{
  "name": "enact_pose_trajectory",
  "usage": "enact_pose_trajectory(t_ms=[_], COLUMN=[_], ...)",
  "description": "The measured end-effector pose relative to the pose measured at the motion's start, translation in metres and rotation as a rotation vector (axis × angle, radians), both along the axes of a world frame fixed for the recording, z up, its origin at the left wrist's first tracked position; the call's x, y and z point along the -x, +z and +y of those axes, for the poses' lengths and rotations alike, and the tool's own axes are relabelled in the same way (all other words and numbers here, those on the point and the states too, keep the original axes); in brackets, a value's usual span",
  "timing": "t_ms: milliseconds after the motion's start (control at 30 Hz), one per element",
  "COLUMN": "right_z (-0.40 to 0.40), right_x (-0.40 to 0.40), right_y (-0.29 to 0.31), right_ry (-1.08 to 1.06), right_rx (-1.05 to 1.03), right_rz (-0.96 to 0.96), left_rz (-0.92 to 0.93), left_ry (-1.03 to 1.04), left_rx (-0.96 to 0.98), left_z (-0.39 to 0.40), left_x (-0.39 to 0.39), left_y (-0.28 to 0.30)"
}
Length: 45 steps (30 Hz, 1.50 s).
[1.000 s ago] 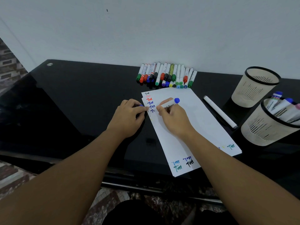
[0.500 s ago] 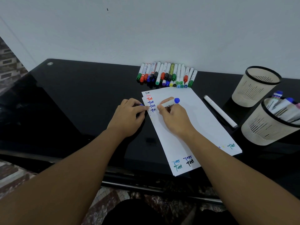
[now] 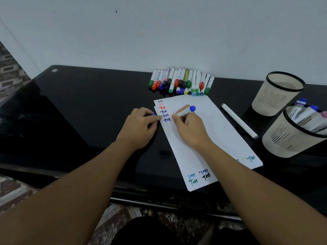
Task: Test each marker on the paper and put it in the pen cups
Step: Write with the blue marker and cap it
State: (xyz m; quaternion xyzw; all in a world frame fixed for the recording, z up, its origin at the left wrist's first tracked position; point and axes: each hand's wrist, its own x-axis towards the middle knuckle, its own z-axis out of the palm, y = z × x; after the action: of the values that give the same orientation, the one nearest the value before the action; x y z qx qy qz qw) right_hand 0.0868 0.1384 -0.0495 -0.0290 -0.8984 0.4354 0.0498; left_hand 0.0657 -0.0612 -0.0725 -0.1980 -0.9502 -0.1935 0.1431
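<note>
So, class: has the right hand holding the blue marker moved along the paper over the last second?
No. The right hand stays beside the column of test marks, the blue marker over the same part of the paper.

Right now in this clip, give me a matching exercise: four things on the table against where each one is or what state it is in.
Things:
1. blue marker
2. blue cap
3. far cup
4. near cup

States:
A. holds several markers
B. pinched in the left hand
C. no markers visible inside
D. held in the right hand over the paper

Pairs: 1-D, 2-B, 3-C, 4-A
</note>
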Motion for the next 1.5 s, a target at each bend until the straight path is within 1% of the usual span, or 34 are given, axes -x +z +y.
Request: enact_pose_trajectory(t_ms=[67,133,200,233,333,400,533,633,700,733,800,900,967,1000,1100,1133,1167,1267,1500], right_z=[0.0,0.0,0.001,0.001,0.005,0.007,0.006,0.01,0.011,0.012,0.014,0.018,0.021,0.023,0.03,0.033,0.035,0.042,0.04], right_x=[0.001,0.001,0.0,-0.001,-0.005,-0.006,-0.007,-0.006,-0.004,-0.004,-0.001,0.002,0.003,0.002,0.004,0.004,0.006,0.007,0.012], right_y=[0.0,0.0,0.0,0.001,0.005,0.006,0.003,0.004,0.01,0.014,0.02,0.027,0.031,0.033,0.031,0.03,0.029,0.028,0.027], right_ry=[-0.02,0.017,0.046,0.038,-0.027,-0.043,-0.015,0.127,0.184,0.187,0.142,0.047,0.1,0.15,0.289,0.308,0.309,0.303,0.372], right_rx=[0.021,0.027,0.013,0.037,0.294,0.371,0.322,0.263,0.286,0.329,0.419,0.451,0.367,0.244,-0.307,-0.427,-0.481,-0.493,-0.484], right_rz=[-0.027,-0.028,-0.001,0.03,0.157,0.188,0.141,0.029,-0.045,-0.059,-0.028,0.0,-0.027,-0.05,-0.054,-0.025,0.01,0.089,0.114], left_rz=[-0.001,0.003,-0.005,-0.014,-0.01,0.025,0.008,0.013,0.003,-0.001,0.0,-0.007,-0.018,-0.023,-0.029,-0.024,-0.018,-0.008,0.009], left_ry=[0.004,0.012,0.008,0.009,0.083,0.159,0.166,0.115,0.081,0.07,0.062,0.069,0.075,0.078,0.077,0.075,0.073,0.07,0.043], left_rx=[-0.001,-0.001,-0.012,-0.033,-0.079,-0.04,-0.037,-0.098,-0.132,-0.138,-0.139,-0.145,-0.152,-0.155,-0.165,-0.169,-0.173,-0.181,-0.154], left_z=[0.0,0.0,0.001,0.001,-0.001,-0.001,-0.001,-0.002,-0.002,-0.001,0.0,0.0,0.0,0.0,0.0,0.0,0.0,0.0,0.001], left_x=[-0.001,-0.001,-0.003,-0.004,-0.005,-0.005,-0.005,-0.005,-0.005,-0.005,-0.007,-0.009,-0.009,-0.009,-0.008,-0.009,-0.009,-0.009,-0.011], left_y=[0.0,0.001,0.003,0.004,0.005,0.005,0.001,0.0,0.002,0.003,0.005,0.009,0.01,0.01,0.008,0.008,0.008,0.009,0.008])
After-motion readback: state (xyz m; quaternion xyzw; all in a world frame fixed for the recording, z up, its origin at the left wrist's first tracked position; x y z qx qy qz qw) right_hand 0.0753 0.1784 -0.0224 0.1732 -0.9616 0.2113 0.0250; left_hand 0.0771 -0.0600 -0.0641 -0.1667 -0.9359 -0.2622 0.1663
